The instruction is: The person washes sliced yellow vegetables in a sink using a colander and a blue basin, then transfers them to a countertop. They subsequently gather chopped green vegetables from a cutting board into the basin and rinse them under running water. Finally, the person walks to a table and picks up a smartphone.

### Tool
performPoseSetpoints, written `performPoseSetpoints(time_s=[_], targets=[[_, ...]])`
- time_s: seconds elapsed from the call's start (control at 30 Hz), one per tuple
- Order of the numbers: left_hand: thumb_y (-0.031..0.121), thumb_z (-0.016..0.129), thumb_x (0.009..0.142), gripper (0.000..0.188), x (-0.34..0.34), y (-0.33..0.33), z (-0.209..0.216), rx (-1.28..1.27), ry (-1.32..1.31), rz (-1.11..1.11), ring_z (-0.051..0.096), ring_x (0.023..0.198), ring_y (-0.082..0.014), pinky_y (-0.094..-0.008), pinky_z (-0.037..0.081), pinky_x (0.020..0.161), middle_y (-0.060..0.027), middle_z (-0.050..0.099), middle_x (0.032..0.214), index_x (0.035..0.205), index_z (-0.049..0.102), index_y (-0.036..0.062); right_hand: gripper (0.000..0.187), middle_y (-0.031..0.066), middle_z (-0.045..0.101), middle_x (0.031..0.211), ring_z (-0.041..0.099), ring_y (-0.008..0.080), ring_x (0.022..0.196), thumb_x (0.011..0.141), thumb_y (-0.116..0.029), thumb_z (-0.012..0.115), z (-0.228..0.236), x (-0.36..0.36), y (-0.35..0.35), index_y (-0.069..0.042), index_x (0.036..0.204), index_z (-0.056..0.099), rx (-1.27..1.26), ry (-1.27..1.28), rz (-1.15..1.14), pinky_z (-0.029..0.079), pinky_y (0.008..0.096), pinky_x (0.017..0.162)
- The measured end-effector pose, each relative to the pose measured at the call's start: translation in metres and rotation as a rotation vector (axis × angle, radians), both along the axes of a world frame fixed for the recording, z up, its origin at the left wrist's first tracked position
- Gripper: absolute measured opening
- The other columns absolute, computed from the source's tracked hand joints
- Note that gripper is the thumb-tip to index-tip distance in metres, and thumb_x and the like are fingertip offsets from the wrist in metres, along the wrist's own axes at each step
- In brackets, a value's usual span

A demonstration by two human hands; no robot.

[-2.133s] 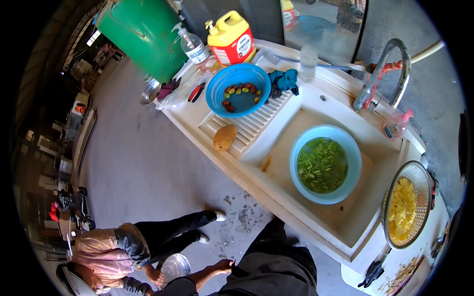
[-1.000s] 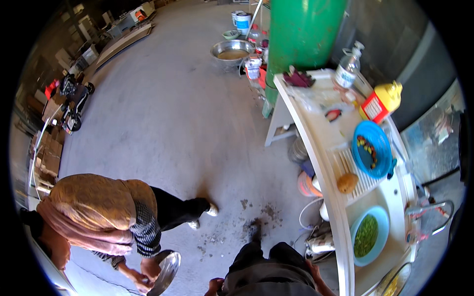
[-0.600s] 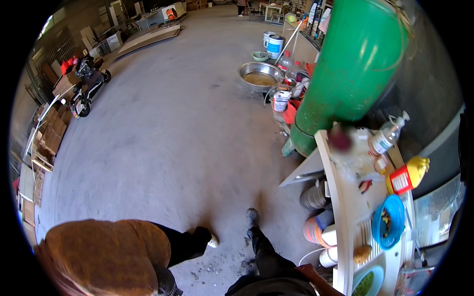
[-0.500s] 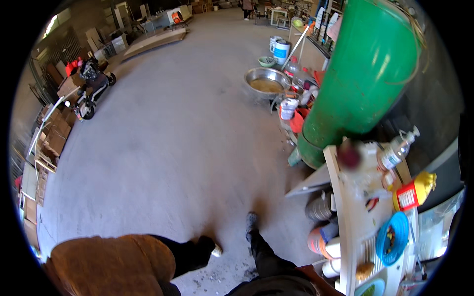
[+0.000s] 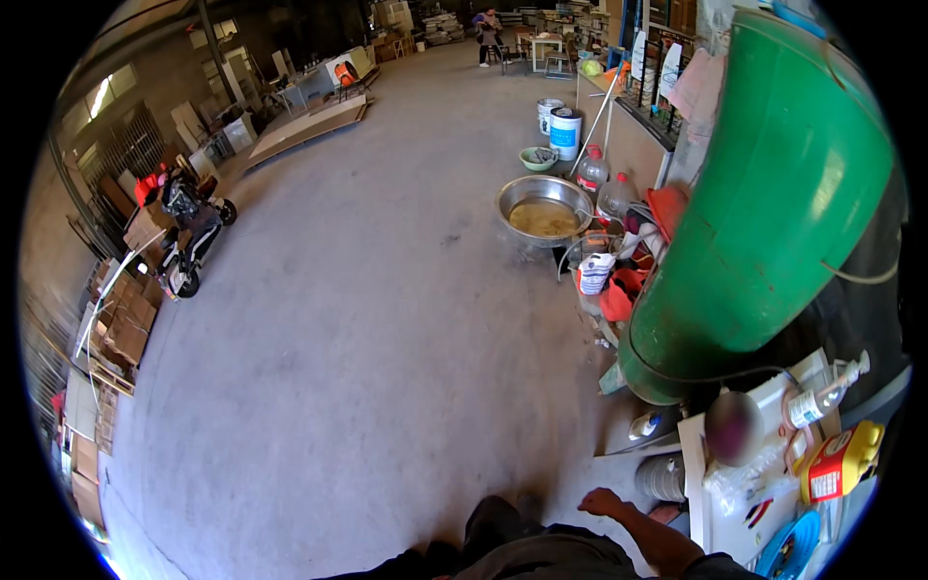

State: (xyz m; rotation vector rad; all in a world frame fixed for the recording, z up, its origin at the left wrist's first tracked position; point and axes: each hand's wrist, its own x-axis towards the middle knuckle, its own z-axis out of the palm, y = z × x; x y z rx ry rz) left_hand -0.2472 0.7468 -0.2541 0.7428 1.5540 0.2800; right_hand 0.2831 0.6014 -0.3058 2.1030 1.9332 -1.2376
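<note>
My right hand (image 5: 601,501) hangs low in front of my body, its forearm coming in from the lower right. The fingers look loosely curled, with nothing seen in them. It is nearest to the white table (image 5: 698,483) on my right and touches nothing visible. My left hand is out of view. On the table lie a clear plastic bag (image 5: 742,478), a red-handled tool (image 5: 760,512), a yellow jug with a red label (image 5: 839,464), a clear pump bottle (image 5: 820,398) and a blue plastic basket (image 5: 788,549). A dark round thing there is blurred.
A tall green cylinder (image 5: 764,203) leans beyond the table. Past it stand a metal basin (image 5: 544,209), plastic bottles (image 5: 593,169) and white buckets (image 5: 565,133). A scooter (image 5: 193,232) and cardboard boxes (image 5: 126,319) line the left. Far back is a person (image 5: 488,37).
My view has tilted up and shifted, so the table sits lower in the picture. The person in a brown jacket on the left has left view. My right arm has come into sight.
</note>
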Motion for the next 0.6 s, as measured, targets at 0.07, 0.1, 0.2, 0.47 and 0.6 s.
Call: performPoseSetpoints(time_s=[0.07,0.1,0.2,0.47,0.6], targets=[[0.02,0.058,0.094,0.03,0.018,0.032,-0.007,-0.019,-0.016,0.003,0.068,0.089,-0.0255,-0.0385,0.057,0.065,-0.0141,0.066,0.108,0.117,0.061,-0.0004,0.042,0.0117,0.074,0.095,0.068,0.0335,0.092,0.086,-0.051,0.063,-0.007,0.021,0.061,-0.012,0.095,0.077,-0.011,0.019,-0.069,0.053,0.0454,0.086],[0.02,0.058,0.095,0.03,0.023,0.047,-0.014,-0.035,-0.02,0.01,0.068,0.089,-0.0255,-0.0385,0.057,0.064,-0.0141,0.067,0.108,0.117,0.061,-0.0003,0.04,0.0117,0.074,0.095,0.069,0.0333,0.091,0.085,-0.049,0.064,-0.001,0.026,0.094,-0.011,0.096,0.076,0.034,0.033,-0.113,0.054,0.0453,0.083],[0.021,0.058,0.095,0.031,0.028,0.082,-0.035,-0.092,-0.023,0.044,0.069,0.089,-0.0256,-0.0385,0.057,0.064,-0.0142,0.067,0.108,0.117,0.061,-0.0002,0.032,0.0159,0.071,0.09,0.068,0.0372,0.085,0.084,-0.041,0.066,0.031,0.043,0.195,-0.01,0.089,0.074,0.113,0.163,-0.2,0.054,0.0467,0.077],[0.023,0.058,0.096,0.032,0.062,0.226,-0.084,-0.241,-0.171,0.129,0.069,0.088,-0.0258,-0.0387,0.058,0.062,-0.0142,0.067,0.108,0.117,0.061,0.0003,0.025,0.008,0.074,0.083,0.071,0.0225,0.074,0.087,-0.036,0.068,0.005,0.153,0.322,-0.013,0.094,0.075,0.268,-0.374,0.275,0.054,0.0373,0.067],[0.024,0.058,0.096,0.032,0.038,0.336,-0.086,0.023,-0.271,0.154,0.07,0.087,-0.0259,-0.0387,0.058,0.061,-0.0142,0.067,0.107,0.118,0.061,0.0005,0.032,0.0102,0.07,0.071,0.065,0.0241,0.058,0.089,-0.044,0.061,0.008,0.157,0.304,-0.015,0.086,0.075,-0.524,0.237,-0.588,0.055,0.0364,0.063]])
